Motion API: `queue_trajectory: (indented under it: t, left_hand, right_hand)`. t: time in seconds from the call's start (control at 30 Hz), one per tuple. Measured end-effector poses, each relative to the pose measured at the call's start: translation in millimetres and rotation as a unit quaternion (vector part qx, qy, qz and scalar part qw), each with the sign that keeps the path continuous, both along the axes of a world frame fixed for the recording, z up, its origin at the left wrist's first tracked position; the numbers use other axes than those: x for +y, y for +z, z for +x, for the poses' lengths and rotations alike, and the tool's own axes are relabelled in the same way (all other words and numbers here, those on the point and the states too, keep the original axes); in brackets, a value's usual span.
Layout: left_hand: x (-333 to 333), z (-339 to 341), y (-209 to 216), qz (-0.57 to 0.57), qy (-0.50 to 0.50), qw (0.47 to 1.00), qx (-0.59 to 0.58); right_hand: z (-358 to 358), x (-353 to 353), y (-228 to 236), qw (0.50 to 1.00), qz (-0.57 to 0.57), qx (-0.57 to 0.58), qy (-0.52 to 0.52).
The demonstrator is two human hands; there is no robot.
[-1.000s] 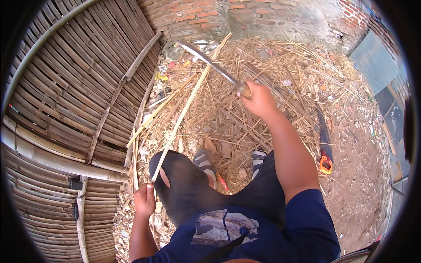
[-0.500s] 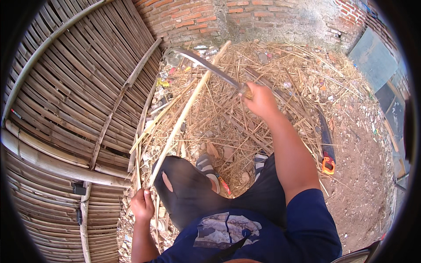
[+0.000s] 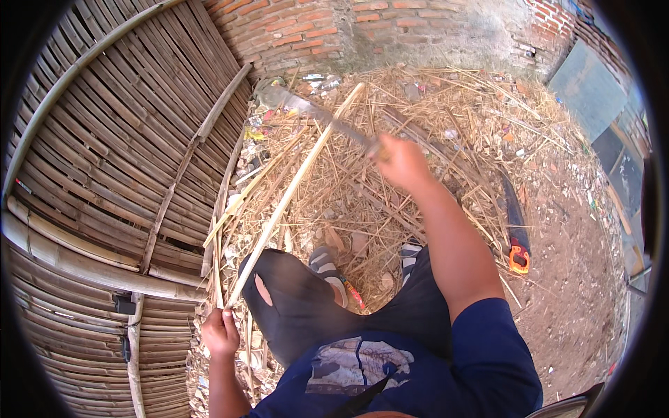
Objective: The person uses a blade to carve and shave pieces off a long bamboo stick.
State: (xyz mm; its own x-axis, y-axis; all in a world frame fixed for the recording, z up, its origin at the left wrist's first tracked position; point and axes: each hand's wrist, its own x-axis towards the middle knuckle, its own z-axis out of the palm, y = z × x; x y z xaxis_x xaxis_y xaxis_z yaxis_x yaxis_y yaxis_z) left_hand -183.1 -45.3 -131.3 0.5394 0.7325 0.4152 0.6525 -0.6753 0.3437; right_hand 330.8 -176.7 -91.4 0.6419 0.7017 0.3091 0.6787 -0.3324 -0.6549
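Observation:
My left hand [image 3: 221, 333] is closed around the near end of a long pale bamboo strip [image 3: 289, 191]. The strip slants up and away to the right, passing beside my left knee. My right hand [image 3: 403, 162] grips the handle of a machete, whose long blade [image 3: 343, 127] points to the far left and is smeared by motion. In this view the blade crosses the strip near its far end; whether they touch, I cannot tell.
Split bamboo pieces and shavings [image 3: 362, 202] litter the ground around my feet. A handsaw with an orange handle [image 3: 519, 259] lies to the right. A slatted bamboo wall [image 3: 104, 160] stands close on the left, and a brick wall [image 3: 293, 31] at the back.
My right hand and the machete have moved slightly left and nearer to me. The far end of the bamboo strip has dropped a little. My left hand has barely shifted.

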Motion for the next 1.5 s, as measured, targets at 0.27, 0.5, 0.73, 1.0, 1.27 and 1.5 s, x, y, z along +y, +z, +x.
queue_trajectory:
  t: [0.27,0.5,0.73,1.0,1.27,1.5]
  left_hand:
    - [-5,13,-9,0.019,-0.009,0.999,0.024]
    - [-6,32,-6,0.045,-0.007,0.999,0.012]
    - [-8,21,-5,0.062,0.022,0.997,0.037]
    - [-6,39,-14,-0.037,-0.002,0.999,0.018]
    - [0,12,-6,-0.028,0.012,0.999,-0.015]
    - [-1,15,-9,-0.074,-0.015,0.997,-0.001]
  right_hand:
    - [-17,-3,-4,0.995,0.013,-0.072,0.063]
    - [-74,10,-7,0.920,0.009,-0.274,0.279]
    - [4,1,-14,0.999,-0.015,0.003,0.052]
    - [-80,17,-17,0.940,-0.007,-0.208,0.272]
    - [-19,11,2,0.995,-0.060,0.037,0.077]
    - [-33,12,-13,0.990,-0.018,-0.006,0.136]
